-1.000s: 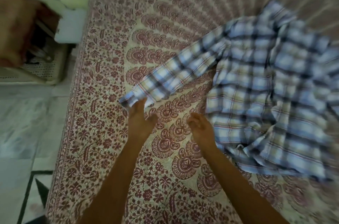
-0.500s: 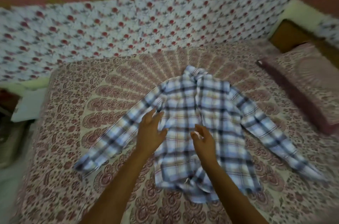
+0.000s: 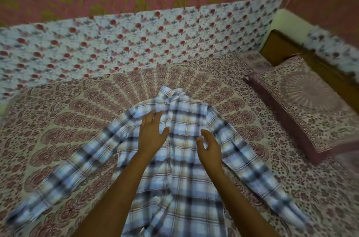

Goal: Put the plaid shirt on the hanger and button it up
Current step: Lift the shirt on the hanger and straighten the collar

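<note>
Blue-white cloth beneath both hands: left hand (image 3: 152, 134), grip spread, fingers straight, on the plaid shirt (image 3: 184, 159) just below its collar; right hand (image 3: 209, 145), grip loosely curled, pinching nothing, over the shirt front. Shirt lies sleeves outspread on the printed bed (image 3: 68, 130); pillow (image 3: 303, 108) at right

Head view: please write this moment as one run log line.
plaid shirt: spread on bedsheet, collar far, sleeves out | left hand: open over chest | right hand: loosely curled, empty | hanger: not in view
</note>
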A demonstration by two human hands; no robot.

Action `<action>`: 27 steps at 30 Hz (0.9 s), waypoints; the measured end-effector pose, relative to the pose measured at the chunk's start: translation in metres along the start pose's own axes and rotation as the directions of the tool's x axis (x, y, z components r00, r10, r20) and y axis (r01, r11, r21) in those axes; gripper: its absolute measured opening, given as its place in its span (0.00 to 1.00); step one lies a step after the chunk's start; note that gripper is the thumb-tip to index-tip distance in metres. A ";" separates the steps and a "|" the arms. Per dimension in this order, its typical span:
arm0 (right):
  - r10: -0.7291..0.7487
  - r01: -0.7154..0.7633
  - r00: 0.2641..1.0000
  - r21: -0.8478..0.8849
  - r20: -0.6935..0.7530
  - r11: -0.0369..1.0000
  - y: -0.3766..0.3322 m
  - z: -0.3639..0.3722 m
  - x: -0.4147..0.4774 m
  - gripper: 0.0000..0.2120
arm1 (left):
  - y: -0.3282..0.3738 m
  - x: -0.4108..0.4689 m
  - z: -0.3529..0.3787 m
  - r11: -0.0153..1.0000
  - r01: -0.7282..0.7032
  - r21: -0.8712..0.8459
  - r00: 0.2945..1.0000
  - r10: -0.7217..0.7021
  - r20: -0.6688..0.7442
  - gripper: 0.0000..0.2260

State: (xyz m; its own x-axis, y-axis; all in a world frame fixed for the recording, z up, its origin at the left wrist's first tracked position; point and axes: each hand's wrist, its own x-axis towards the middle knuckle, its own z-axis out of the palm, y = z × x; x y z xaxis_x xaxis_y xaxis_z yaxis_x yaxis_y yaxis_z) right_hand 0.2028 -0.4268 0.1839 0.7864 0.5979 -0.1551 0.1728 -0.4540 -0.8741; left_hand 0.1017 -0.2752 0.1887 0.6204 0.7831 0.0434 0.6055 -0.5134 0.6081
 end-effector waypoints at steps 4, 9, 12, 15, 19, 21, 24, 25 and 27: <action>-0.005 0.005 1.000 -0.006 0.023 1.000 0.005 -0.013 0.039 0.20 | 0.009 0.025 0.016 1.000 0.021 0.021 1.000 -0.021 0.000 0.24; 0.014 -0.014 1.000 0.007 0.027 1.000 0.017 -0.002 0.082 0.19 | 0.000 0.056 0.031 0.999 0.034 0.036 0.999 -0.035 0.033 0.23; 0.042 -0.041 0.998 -0.004 0.042 0.999 0.026 0.017 0.114 0.19 | -0.017 0.086 0.042 0.997 0.064 0.032 0.996 -0.066 0.055 0.22; 0.060 -0.058 0.997 -0.039 0.052 0.998 0.030 0.038 0.149 0.19 | -0.034 0.121 0.054 0.997 0.062 0.047 0.994 -0.066 0.092 0.22; 0.072 -0.064 0.995 -0.096 0.073 0.993 0.041 0.071 0.202 0.19 | -0.060 0.173 0.074 0.994 0.083 0.071 0.987 -0.092 0.133 0.21; 0.063 -0.045 0.992 -0.155 0.112 0.987 0.051 0.091 0.234 0.20 | -0.080 0.204 0.090 0.990 0.118 0.075 0.980 -0.128 0.151 0.23; 0.039 -0.003 0.990 -0.255 0.138 0.967 0.063 0.112 0.276 0.21 | -0.110 0.241 0.110 0.980 0.143 0.140 0.969 -0.167 0.183 0.22; 0.041 -0.001 0.990 -0.286 0.135 0.958 0.067 0.118 0.290 0.22 | -0.122 0.253 0.117 0.974 0.148 0.172 0.966 -0.180 0.188 0.22; 0.014 0.040 0.991 -0.391 0.136 0.919 0.075 0.129 0.317 0.24 | -0.143 0.274 0.129 0.960 0.148 0.239 0.964 -0.194 0.181 0.22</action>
State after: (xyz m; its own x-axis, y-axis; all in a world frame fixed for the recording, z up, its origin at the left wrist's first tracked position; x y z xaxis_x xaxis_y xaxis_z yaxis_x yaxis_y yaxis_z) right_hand 0.3886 -0.1861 0.0096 0.7012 0.6753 -0.2285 0.4227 -0.6519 -0.6296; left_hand 0.2495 -0.0324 0.0119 0.5707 0.7913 -0.2194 0.7924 -0.4605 0.4001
